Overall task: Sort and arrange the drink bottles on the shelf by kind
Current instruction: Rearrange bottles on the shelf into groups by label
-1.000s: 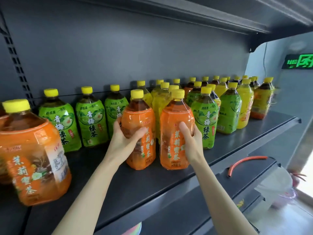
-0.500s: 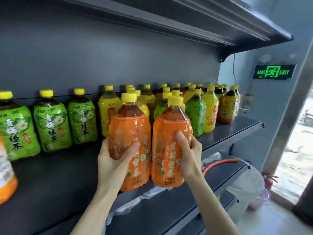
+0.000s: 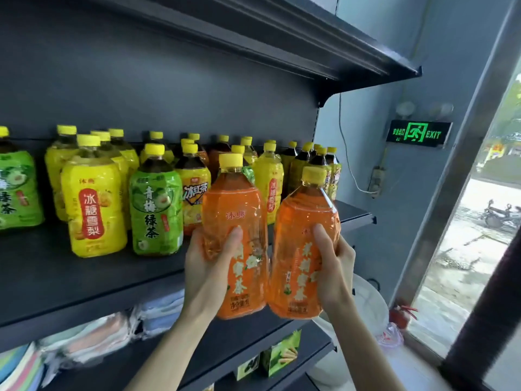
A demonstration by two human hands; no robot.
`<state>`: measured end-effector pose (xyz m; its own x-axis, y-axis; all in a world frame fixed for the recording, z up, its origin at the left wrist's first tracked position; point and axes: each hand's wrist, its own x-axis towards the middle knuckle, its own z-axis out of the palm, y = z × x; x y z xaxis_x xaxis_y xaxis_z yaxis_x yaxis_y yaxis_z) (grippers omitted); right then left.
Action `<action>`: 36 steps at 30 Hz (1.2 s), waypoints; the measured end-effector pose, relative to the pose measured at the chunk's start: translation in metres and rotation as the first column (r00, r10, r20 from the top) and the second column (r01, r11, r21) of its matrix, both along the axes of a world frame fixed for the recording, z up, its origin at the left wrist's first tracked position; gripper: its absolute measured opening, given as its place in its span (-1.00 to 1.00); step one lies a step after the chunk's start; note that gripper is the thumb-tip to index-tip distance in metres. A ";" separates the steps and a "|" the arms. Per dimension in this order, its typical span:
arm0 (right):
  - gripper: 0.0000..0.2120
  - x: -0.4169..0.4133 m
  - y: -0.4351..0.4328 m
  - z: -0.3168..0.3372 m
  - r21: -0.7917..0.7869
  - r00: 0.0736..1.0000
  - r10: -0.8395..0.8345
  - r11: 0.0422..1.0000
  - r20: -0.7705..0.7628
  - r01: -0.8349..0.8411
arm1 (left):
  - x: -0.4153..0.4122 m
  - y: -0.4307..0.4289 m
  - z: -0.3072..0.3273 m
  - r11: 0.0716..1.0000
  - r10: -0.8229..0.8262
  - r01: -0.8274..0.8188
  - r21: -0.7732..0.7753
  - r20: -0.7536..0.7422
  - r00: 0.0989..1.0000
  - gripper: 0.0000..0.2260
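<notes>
I hold two orange-labelled tea bottles with yellow caps in the air in front of the dark shelf (image 3: 84, 280). My left hand (image 3: 207, 266) grips the left orange bottle (image 3: 235, 221) around its middle. My right hand (image 3: 334, 266) grips the right orange bottle (image 3: 303, 241), which tilts slightly right. Both bottles hang past the shelf's front edge. On the shelf behind stand a yellow-labelled bottle (image 3: 94, 204), a green-labelled bottle (image 3: 155, 207), another green one (image 3: 17, 190) at far left, and several mixed yellow, green and dark bottles further back.
An upper shelf (image 3: 282, 43) overhangs the bottles. Folded cloths in plastic (image 3: 112, 331) and small green boxes (image 3: 279, 356) lie on lower shelves. A lit exit sign (image 3: 418, 134) hangs on the right wall beside a window frame. A white bag (image 3: 372, 306) sits low right.
Both hands have carried the two orange bottles rightward along the shelf, off its surface. The view has swung right; the green bottles now sit at the far left.
</notes>
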<state>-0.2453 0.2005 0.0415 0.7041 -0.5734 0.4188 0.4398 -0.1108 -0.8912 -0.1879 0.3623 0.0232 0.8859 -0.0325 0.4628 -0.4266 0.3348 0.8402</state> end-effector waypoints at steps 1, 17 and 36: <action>-0.44 0.005 -0.011 0.000 0.005 1.000 -0.002 1.000 0.003 0.002 | 0.004 -0.011 0.002 1.000 0.009 -0.010 0.019 0.017 1.000 -0.47; -0.64 0.169 -0.138 0.002 -0.012 0.996 0.082 0.997 0.028 -0.082 | 0.143 -0.141 0.006 0.943 0.307 -0.316 0.105 0.092 0.947 -0.48; -0.48 0.315 -0.181 -0.007 -0.058 0.921 0.388 0.920 -0.016 -0.389 | 0.164 -0.182 -0.010 0.685 0.702 -0.704 0.186 0.087 0.707 -0.34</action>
<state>0.0701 0.0193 0.0341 0.8684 -0.2287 0.4401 0.4552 0.0152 -0.8903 -0.0241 0.1806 0.0137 0.6816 0.5109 0.5238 -0.4775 -0.2317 0.8475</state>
